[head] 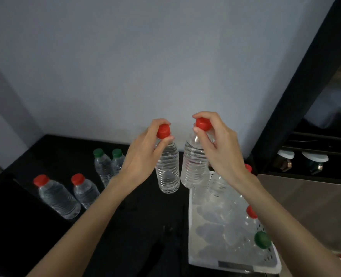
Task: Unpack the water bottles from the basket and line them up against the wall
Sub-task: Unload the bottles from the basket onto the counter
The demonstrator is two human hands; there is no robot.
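Grey wall behind black bench. White basket on bench at right, several bottles lying inside, red and green caps showing. Left hand pinches red cap of first bottle, held upright above bench. Right hand pinches red cap of second bottle, over basket's far end. Held pair just apart. Left on bench, upright: red-capped pair, green-capped pair nearer wall.
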